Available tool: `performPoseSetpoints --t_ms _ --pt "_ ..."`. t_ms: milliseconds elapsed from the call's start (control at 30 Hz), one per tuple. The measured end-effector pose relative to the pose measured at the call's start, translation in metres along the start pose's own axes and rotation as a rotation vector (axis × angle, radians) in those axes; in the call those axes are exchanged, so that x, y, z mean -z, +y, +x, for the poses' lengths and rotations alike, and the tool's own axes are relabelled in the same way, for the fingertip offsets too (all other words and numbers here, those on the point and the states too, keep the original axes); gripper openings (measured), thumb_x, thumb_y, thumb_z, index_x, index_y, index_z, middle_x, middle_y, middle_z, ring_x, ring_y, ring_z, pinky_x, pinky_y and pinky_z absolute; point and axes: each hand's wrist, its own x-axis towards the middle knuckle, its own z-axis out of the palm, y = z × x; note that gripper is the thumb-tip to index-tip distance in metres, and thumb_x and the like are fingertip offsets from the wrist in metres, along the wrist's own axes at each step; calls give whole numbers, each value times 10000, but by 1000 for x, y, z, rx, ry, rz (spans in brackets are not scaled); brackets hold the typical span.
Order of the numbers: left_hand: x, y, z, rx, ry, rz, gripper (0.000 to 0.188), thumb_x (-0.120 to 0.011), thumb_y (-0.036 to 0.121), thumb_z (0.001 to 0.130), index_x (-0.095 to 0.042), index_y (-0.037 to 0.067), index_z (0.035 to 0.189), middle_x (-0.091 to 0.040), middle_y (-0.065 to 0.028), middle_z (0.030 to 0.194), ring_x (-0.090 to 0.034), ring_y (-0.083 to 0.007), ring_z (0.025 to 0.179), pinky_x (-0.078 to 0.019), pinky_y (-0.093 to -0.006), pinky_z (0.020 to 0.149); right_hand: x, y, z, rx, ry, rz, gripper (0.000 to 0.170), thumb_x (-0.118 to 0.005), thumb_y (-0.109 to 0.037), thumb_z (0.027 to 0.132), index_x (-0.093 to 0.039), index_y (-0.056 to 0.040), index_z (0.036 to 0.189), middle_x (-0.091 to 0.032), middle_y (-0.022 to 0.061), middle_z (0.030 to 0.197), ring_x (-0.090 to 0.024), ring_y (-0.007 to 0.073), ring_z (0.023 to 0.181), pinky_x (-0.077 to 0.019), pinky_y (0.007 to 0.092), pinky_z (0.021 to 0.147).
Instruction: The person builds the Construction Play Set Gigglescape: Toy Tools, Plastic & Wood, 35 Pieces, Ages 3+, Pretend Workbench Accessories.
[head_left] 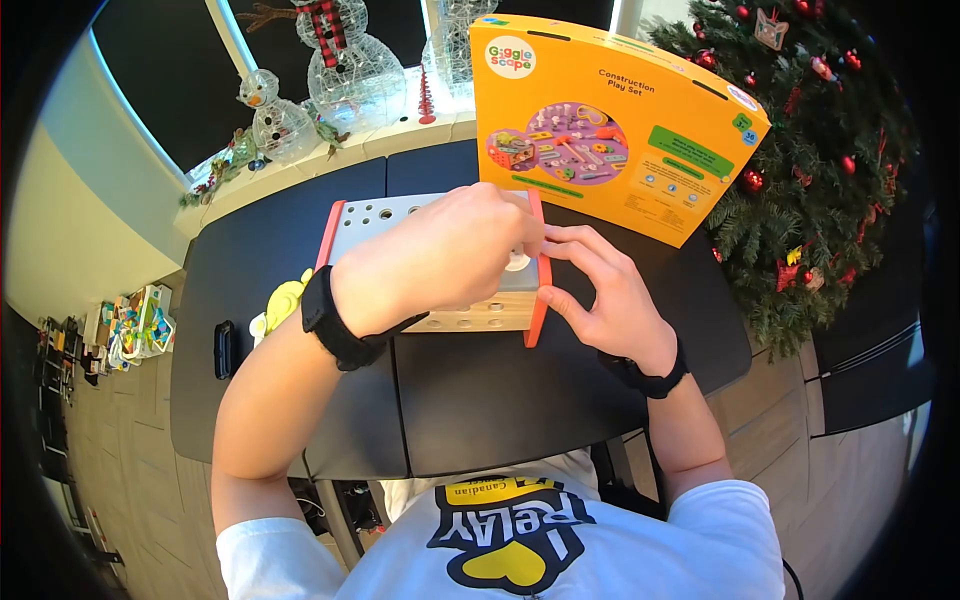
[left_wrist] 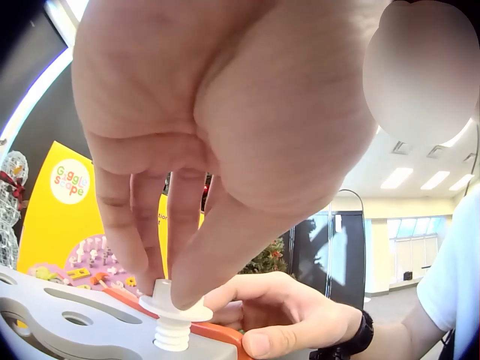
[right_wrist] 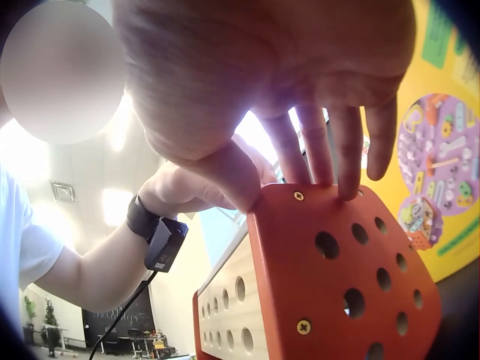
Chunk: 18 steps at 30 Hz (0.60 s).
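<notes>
A toy box with a grey top, pale wooden side and red end panels (right_wrist: 345,270) stands on the dark table. In the left wrist view a white threaded screw (left_wrist: 172,335) stands upright in the grey top (left_wrist: 60,319), its ridged shaft partly showing. My left hand (head_left: 435,255) pinches the screw's head between thumb and fingers. My right hand (head_left: 612,300) holds the red end panel beside it, thumb on the near edge and fingertips (right_wrist: 349,187) on its top edge. The screw's lower end is hidden.
A yellow play set box (head_left: 620,130) stands behind the toy. Left of the toy lie a green toy piece (head_left: 287,298) and a black object (head_left: 223,350). A decorated tree (head_left: 800,200) rises at the right, and wire snowmen (head_left: 283,125) stand by the window.
</notes>
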Motion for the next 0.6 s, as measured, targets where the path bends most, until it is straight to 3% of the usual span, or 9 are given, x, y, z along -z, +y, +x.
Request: performPoseSetpoints --t_ms 167,267,367,567,600 --pt "5 9 2 34 64 -45 175 -758 93 860 -746 -10 1001 -704 -187 937 -691 -405 932 -556 -469 816 0 -1 1 -12 -1 13 373 -782 -164 900 -663 -7 1216 -647 148 1299 -660 385 1146 -555 414 954" --pt "3 17 4 180 8 201 176 -760 123 870 -745 -7 988 -687 -191 908 -688 -404 904 -552 -483 803 -1 1 0 4 10 7 374 -783 -165 898 -663 -8 1216 -648 148 1291 -661 386 1141 -556 415 952" --pt "1 19 10 292 -139 242 169 -753 136 880 -742 -5 973 -674 -195 896 -686 -399 885 -549 -490 796 -1 1 0 -2 8 -5 371 -783 -163 897 -662 -7 1211 -649 150 1289 -661 387 1139 -557 416 950" --pt "1 -3 3 -77 -67 43 143 -739 114 886 -732 -5 966 -683 -180 917 -685 -409 886 -552 -484 806 -1 1 1 8 7 10 371 -784 -159 890 -660 -7 1206 -651 151 1287 -661 388 1142 -558 417 950" --pt "1 -2 3 -69 -56 18 145 -741 116 884 -730 -5 963 -680 -178 913 -683 -410 883 -551 -485 804 -1 1 1 6 7 10 369 -785 -160 889 -662 -7 1202 -651 151 1286 -662 387 1142 -558 417 950"
